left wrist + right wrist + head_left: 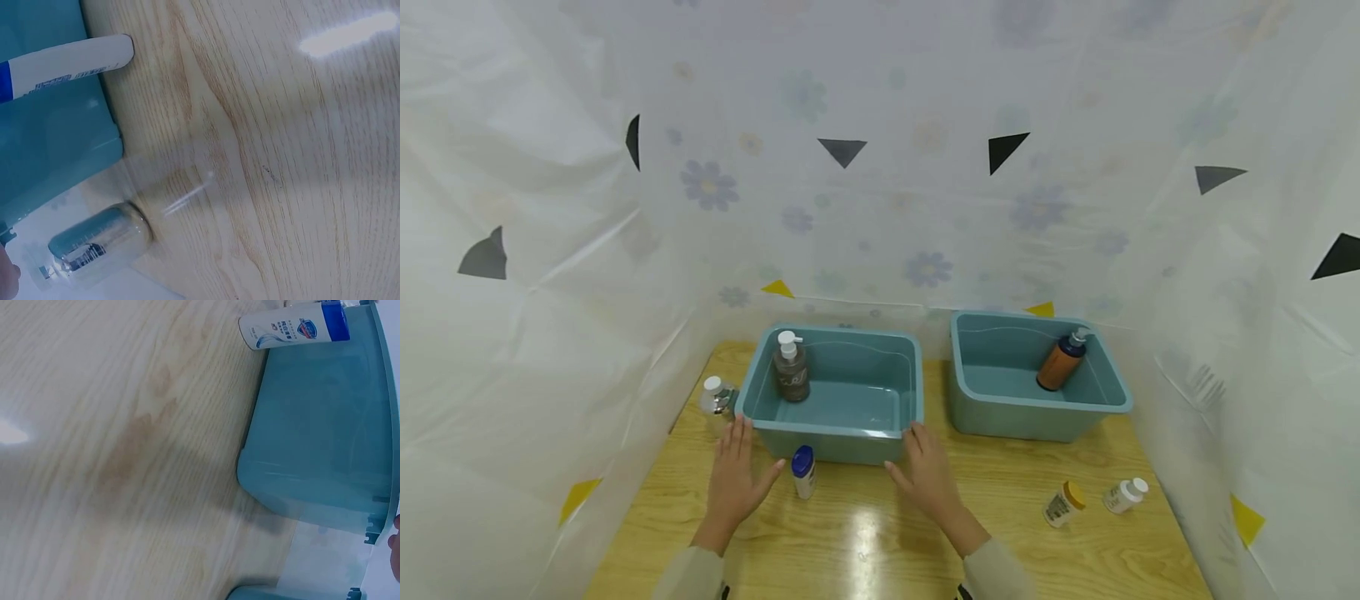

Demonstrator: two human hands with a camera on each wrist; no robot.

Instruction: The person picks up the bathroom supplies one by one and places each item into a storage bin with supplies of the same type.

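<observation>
Pale plastic sheeting (880, 208), printed with flowers, encloses a wood-grained table (865, 542) on which two blue-green bins are set out. At the front of the left bin (865, 446), the step in hand appears to be steadying or adjusting that container. The left hand (735, 477), fingers extended and thumb spread away, reaches its front left corner; the right hand (931, 479), its fingers near one another and thumb set apart, meets the front right corner. Neither is seen to pinch anything, and how firmly they press cannot be told. Any shift of the bin would call for even pressure at both corners and care for the blue-capped bottle (804, 475), upright just before the front wall. Within the left bin, a grey-brown pump bottle (792, 377) occupies the left end, the remainder showing bare floor. The right bin (1022, 417) holds an orange-and-dark pump bottle (1060, 367) toward its right side. Outside the containers are a clear bottle (718, 398) beside the left bin and, at the table's right, an orange-capped bottle (1063, 505) near a white-capped bottle (1123, 496).
</observation>
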